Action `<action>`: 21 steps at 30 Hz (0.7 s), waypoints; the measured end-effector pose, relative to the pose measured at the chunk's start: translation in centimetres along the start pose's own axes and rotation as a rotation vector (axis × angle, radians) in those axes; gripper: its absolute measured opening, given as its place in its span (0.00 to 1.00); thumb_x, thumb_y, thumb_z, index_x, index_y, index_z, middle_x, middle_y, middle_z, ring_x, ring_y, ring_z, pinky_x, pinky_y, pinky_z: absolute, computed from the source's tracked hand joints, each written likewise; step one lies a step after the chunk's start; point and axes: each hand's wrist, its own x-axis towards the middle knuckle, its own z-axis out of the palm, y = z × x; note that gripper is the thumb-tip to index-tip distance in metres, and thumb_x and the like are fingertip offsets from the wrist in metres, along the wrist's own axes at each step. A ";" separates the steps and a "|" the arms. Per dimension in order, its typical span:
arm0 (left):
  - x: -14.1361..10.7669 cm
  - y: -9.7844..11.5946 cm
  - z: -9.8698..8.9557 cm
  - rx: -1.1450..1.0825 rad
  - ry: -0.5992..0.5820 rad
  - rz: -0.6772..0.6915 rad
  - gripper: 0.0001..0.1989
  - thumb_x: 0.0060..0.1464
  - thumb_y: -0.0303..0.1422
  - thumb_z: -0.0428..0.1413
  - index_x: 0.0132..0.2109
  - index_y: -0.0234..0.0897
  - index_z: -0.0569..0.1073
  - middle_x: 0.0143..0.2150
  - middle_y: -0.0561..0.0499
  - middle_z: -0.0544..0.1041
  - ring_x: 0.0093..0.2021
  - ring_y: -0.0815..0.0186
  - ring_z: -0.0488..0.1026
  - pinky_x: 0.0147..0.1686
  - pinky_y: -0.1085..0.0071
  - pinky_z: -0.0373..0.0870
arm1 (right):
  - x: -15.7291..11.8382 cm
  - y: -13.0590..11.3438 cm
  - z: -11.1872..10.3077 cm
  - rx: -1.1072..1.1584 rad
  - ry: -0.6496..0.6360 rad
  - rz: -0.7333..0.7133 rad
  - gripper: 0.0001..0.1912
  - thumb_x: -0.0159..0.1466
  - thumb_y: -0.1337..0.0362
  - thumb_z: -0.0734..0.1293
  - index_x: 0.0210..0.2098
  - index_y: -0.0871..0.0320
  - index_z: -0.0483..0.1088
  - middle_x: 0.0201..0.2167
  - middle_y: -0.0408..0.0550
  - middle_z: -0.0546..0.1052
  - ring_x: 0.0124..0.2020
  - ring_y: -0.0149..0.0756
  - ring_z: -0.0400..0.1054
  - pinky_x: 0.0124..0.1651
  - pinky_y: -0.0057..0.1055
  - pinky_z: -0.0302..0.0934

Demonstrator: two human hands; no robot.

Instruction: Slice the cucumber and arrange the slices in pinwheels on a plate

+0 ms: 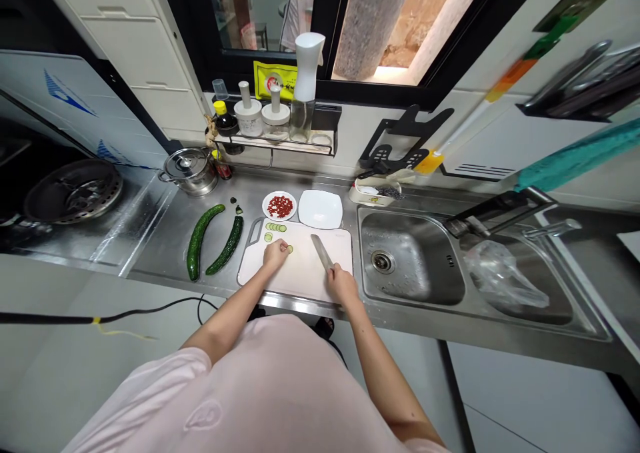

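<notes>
Laying out cucumber slices on the cutting board, seemingly between cuts.
Pinching one slice in the left hand, left of the board's middle; gripping the knife in the right hand, over the board's right half. Calling, by judgement, for a light touch to set it flat, blade well clear of fingertips.

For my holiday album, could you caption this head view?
Left hand fingering a cucumber slice, right hand holding a knife, over a white cutting board.
</notes>
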 end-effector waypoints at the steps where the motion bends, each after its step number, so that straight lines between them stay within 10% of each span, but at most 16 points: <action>1: 0.0 0.0 0.0 0.019 0.006 0.002 0.07 0.51 0.36 0.56 0.37 0.40 0.73 0.30 0.53 0.76 0.32 0.69 0.71 0.32 0.75 0.61 | 0.0 0.0 0.0 0.002 0.003 -0.003 0.18 0.70 0.57 0.49 0.48 0.58 0.62 0.40 0.56 0.75 0.42 0.42 0.70 0.41 0.33 0.57; 21: 0.7 -1.0 -0.3 0.087 0.068 0.044 0.07 0.51 0.34 0.55 0.38 0.39 0.71 0.29 0.52 0.75 0.34 0.65 0.72 0.34 0.73 0.61 | -1.2 0.1 -0.5 -0.048 -0.016 -0.152 0.16 0.70 0.58 0.50 0.47 0.57 0.63 0.39 0.55 0.75 0.42 0.41 0.70 0.38 0.29 0.55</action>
